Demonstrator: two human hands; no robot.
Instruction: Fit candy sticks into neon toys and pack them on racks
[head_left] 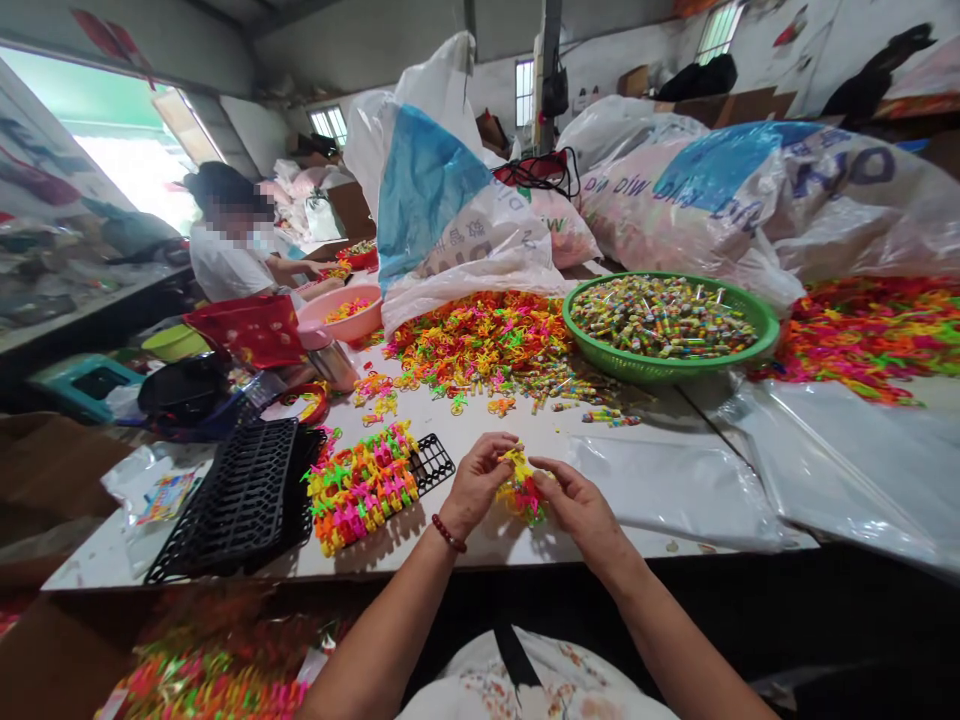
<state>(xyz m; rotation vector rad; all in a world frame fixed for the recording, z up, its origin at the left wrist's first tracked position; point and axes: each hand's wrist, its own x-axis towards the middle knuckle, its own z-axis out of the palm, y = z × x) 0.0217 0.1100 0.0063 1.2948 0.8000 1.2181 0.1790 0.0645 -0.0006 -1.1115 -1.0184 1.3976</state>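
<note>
My left hand [476, 482] and my right hand [576, 503] meet over the white table [487, 410], both pinched on a small bunch of bright plastic toy pieces [523, 487], yellow, red and green. Just left of my hands lies a black grid tray [433, 462] partly filled with rows of the same colourful pieces [361, 486]. A red bead bracelet sits on my left wrist.
A stack of black grid trays [232, 500] lies at the left. A heap of loose colourful pieces [480, 340] and a green basket [671, 325] of small wrapped items stand beyond. Big plastic sacks [450, 200] fill the back. Another person [232, 240] sits at far left.
</note>
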